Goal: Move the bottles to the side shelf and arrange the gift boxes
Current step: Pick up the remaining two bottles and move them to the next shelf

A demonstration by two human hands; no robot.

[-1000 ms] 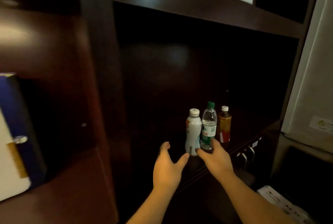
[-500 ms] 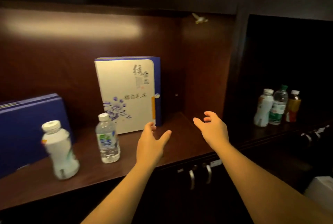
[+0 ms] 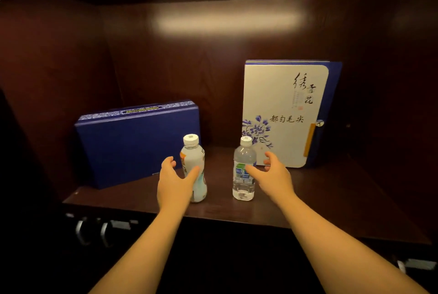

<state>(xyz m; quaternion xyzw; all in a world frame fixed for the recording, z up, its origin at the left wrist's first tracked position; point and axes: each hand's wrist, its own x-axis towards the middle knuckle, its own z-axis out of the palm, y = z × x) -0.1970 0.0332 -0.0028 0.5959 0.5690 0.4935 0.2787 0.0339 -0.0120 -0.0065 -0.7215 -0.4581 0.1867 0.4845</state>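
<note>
Head view: dark wooden shelf (image 3: 308, 199), a blue gift box (image 3: 137, 142) leaning at its back left, a white-fronted gift box (image 3: 282, 113) upright at back right. Near the front edge, my left hand (image 3: 174, 183) spreads open around the white bottle (image 3: 193, 163); my right hand (image 3: 272, 176) opens beside the water bottle (image 3: 244, 168).

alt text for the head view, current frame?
Two open hands reach for two upright bottles on a dark wooden shelf: left hand at a white bottle, right hand at a clear water bottle. Behind stand a blue gift box and a white gift box.
</note>
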